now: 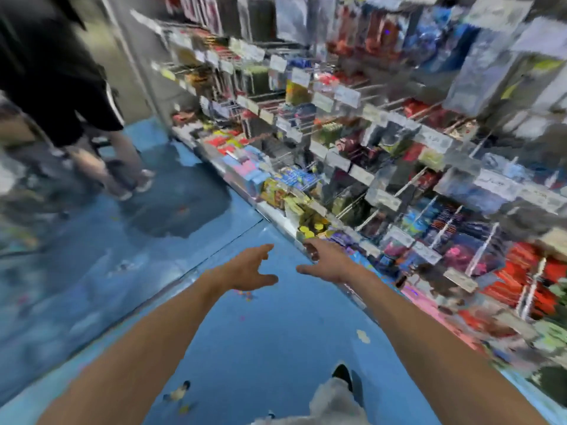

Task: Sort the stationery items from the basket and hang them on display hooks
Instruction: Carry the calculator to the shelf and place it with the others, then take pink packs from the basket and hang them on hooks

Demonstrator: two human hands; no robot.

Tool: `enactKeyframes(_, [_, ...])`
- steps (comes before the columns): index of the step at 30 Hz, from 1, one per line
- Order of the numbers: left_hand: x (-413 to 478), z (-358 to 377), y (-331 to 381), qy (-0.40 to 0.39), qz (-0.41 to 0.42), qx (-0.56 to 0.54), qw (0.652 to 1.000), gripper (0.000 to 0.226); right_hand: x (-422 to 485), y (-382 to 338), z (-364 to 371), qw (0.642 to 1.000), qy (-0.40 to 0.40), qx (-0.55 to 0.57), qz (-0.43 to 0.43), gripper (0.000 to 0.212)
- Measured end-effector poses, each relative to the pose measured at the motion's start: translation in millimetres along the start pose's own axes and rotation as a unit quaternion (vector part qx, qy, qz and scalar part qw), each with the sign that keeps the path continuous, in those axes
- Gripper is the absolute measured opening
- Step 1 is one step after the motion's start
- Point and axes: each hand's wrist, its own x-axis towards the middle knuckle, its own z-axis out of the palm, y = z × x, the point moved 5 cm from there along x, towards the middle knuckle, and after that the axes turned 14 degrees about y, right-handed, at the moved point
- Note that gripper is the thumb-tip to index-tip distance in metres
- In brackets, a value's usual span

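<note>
The view is heavily blurred. Both my arms reach forward over the blue floor. My left hand (250, 269) is open, fingers spread, holding nothing. My right hand (325, 260) is also open and empty, its fingertips near the edge of the bottom shelf (276, 214) of the display rack. The rack on the right carries several rows of display hooks (362, 108) with packaged stationery (521, 273) hanging from them and white price tags at the tips. No basket is in view.
Another person in black shorts (61, 96) stands at the upper left in the aisle. The blue floor (276, 348) has worn grey patches and small bits of litter. My own leg and shoe (342, 375) show at the bottom.
</note>
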Motion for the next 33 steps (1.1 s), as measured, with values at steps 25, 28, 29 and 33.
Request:
enactKeyframes(25, [-396, -82, -265, 0.32, -0.589, -0.137, 0.73, 0.084, -12, -462, 354, 0.737, -0.425, -0.101, -0.515, 0.065])
enactKeyframes(28, [-439, -75, -256, 0.348, -0.634, -0.134, 0.677, 0.074, -56, -485, 389, 0.687, -0.467, -0.105, -0.546, 0.064])
enactKeyframes(29, [-452, -73, -254, 0.366, -0.645, -0.136, 0.657, 0.069, -70, -493, 400, 0.669, -0.479, -0.106, -0.559, 0.063])
enactKeyframes(33, [-505, -66, -259, 0.417, -0.688, -0.131, 0.579, 0.06, -124, -528, 449, 0.605, -0.514, -0.112, -0.597, 0.062])
